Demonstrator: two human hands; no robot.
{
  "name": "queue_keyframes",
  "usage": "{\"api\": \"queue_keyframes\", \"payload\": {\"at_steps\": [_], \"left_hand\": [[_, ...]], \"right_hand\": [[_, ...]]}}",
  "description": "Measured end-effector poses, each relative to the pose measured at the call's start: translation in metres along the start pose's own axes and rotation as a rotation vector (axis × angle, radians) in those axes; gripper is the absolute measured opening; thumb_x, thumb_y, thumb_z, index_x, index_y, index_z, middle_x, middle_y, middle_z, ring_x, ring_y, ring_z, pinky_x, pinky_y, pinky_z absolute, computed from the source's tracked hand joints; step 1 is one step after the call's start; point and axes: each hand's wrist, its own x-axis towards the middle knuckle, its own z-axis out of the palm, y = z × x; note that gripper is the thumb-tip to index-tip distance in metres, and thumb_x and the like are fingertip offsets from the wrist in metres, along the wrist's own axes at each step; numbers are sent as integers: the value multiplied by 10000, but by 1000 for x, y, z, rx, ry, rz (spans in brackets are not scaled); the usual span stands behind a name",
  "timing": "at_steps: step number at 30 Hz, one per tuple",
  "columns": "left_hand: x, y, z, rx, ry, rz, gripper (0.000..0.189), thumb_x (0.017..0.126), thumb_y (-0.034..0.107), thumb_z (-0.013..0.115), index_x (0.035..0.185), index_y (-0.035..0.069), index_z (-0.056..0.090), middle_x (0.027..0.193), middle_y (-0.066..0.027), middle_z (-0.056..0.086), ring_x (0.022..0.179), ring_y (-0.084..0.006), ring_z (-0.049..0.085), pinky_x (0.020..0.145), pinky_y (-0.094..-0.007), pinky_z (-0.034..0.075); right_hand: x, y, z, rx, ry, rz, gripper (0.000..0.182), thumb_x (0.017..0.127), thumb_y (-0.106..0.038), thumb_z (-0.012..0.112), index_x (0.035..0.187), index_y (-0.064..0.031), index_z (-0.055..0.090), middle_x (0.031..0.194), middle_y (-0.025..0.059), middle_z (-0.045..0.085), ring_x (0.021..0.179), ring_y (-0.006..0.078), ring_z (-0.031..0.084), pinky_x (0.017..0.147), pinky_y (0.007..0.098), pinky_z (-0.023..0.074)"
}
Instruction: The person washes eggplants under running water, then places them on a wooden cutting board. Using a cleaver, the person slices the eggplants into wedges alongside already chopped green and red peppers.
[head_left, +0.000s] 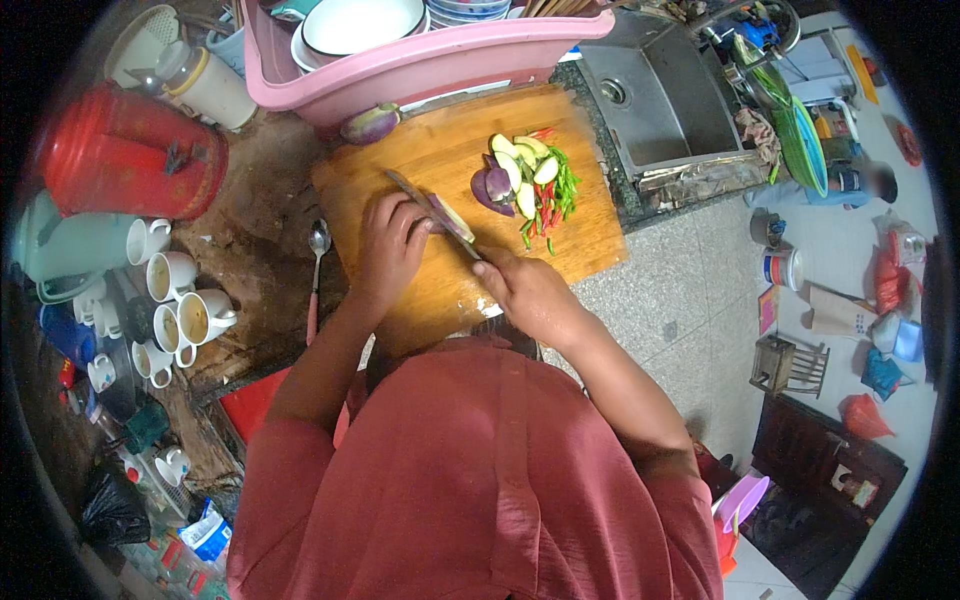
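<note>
My right hand (536, 300) grips the handle of a kitchen knife (416, 191), whose blade slants up and left across a wooden cutting board (450, 289). A purple-skinned eggplant piece (452, 219) with a pale cut face lies along the blade's right side. My left hand (394, 244) is bent over the board, fingertips close against the blade; what lies under them is hidden. Right of the blade are cut eggplant pieces (508, 165), next to chopped green chillies (566, 180) and red chillies (546, 202). A purple and green eggplant (371, 124) rests by the board's far edge.
A pink plastic tub (435, 64) of bowls stands behind the board, a metal sink (645, 97) to the right. Left are a spoon (319, 240), several white mugs (206, 315) and a red bucket (131, 154). A person (844, 187) is at far right.
</note>
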Motion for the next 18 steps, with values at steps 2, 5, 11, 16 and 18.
{"api": "queue_keyframes", "payload": {"at_steps": [2,5,11,16,18], "left_hand": [[1,-2,0,-4,-4,-2,153,793,89,652,920,31,590,1020,-147,541,968,-344,517,855,-433,410],[-6,-20,5,-163,6,-75,126,802,67,631,916,25,597,1007,-147,546,953,-341,525,839,-424,421],[-6,-12,9,-75,82,-65,110,810,55,611,911,17,593,969,-157,550,932,-347,529,824,-424,429],[-10,-4,0,85,19,-107,103,806,60,618,892,16,584,968,-172,558,927,-358,539,813,-432,429],[-9,-6,0,40,7,-111,110,801,62,627,892,18,585,962,-169,563,925,-356,543,810,-432,431]], "right_hand": [[9,10,6,0,44,-38,333,960,-314,468,1014,-10,595,778,248,625,720,458,593,655,506,483],[10,-6,-23,418,-216,413,325,959,-307,476,1036,-14,594,796,258,624,739,457,593,657,499,477],[-16,-11,-25,87,-13,42,319,959,-308,478,1064,-30,593,858,248,628,799,443,601,696,498,478],[-23,-14,-21,30,-41,-26,330,961,-307,478,1045,-11,598,847,256,624,800,439,603,693,482,481],[-10,-12,-17,34,-89,35,326,955,-283,516,1033,21,603,811,259,619,764,435,607,651,447,479]]}}
